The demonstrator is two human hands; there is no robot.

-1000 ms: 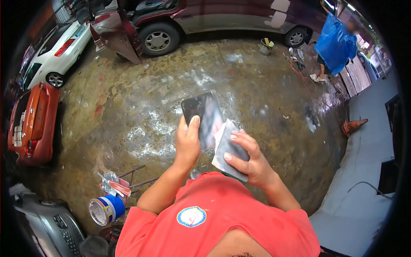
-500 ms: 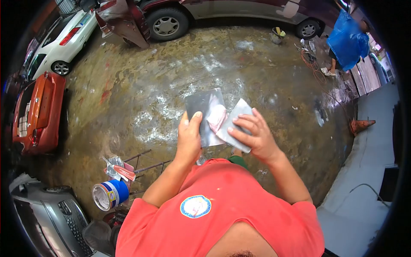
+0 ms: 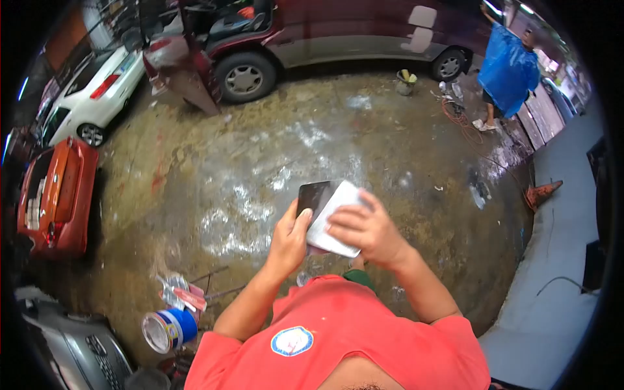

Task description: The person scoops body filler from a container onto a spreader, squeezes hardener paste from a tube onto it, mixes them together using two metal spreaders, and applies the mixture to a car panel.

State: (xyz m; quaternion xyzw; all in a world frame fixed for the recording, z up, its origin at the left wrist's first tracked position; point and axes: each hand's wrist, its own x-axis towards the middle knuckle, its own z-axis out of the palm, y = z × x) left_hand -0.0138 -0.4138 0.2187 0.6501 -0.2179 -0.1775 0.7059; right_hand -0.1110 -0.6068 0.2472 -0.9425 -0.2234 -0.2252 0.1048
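My left hand [image 3: 288, 239] is closed on the left edge of a dark, thin flat plate [image 3: 313, 196], its thumb lying on top. In my right hand [image 3: 372, 233] is a light grey flat spreader [image 3: 333, 224], the fingers pressed over its face. The spreader lies across the right part of the plate and covers much of it. A little pinkish paste [image 3: 316, 250] shows at the lower edge; any more beneath the spreader is hidden. Both hands are in front of my red shirt, above the wet-looking floor.
A blue and white paint can [image 3: 170, 329] stands at lower left beside a metal frame. Parked around are an orange car part [image 3: 65, 195], a white car [image 3: 97, 97] and a maroon van [image 3: 351, 39]. A person in blue plastic [image 3: 510, 68] stands far right, near an orange cone [image 3: 543, 194].
The spreader has come left over the plate, covering the pink-white paste that was visible on it. Both hands sit slightly lower in view, and the view has tilted up a little.
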